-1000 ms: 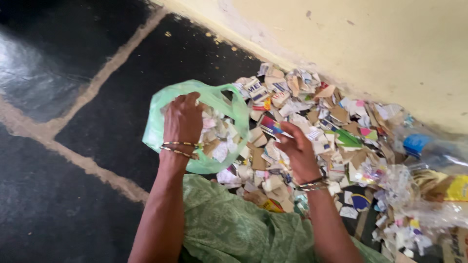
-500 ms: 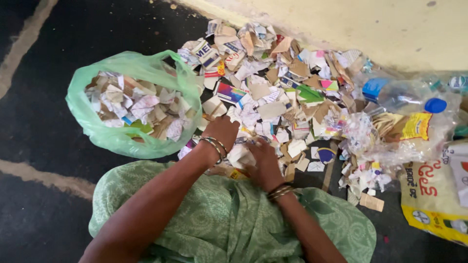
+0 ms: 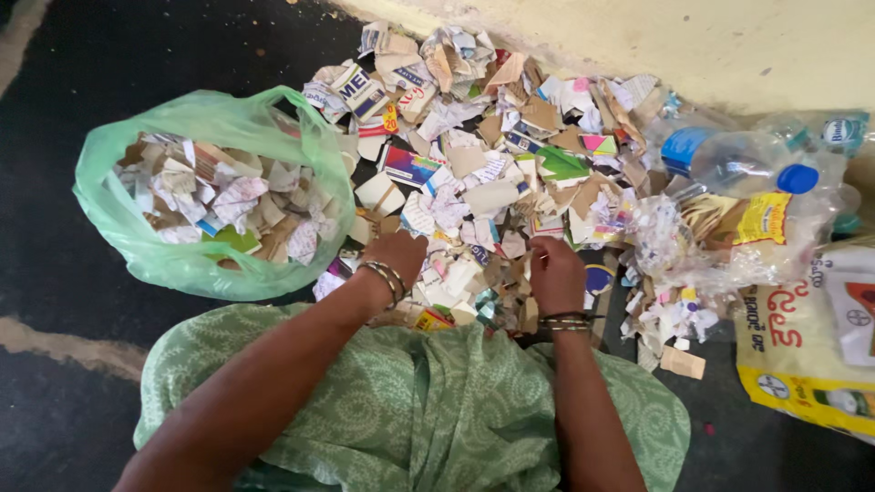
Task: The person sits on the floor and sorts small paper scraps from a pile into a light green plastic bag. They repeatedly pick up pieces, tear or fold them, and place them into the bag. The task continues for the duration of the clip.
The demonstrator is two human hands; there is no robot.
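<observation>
Gathering scraps | both hands have come together on the near edge of the paper scrap pile [image 3: 510, 173], left hand [image 3: 394, 260] off the green bag [image 3: 196, 196] since a second ago | right hand [image 3: 554, 273] | fingers curled into scraps, grip unclear | bag sits left on floor, part full.

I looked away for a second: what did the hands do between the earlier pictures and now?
The left hand left the green bag and came down onto the scrap pile beside the right hand, which stayed in the scraps. Bag and pile lie as before.
</observation>
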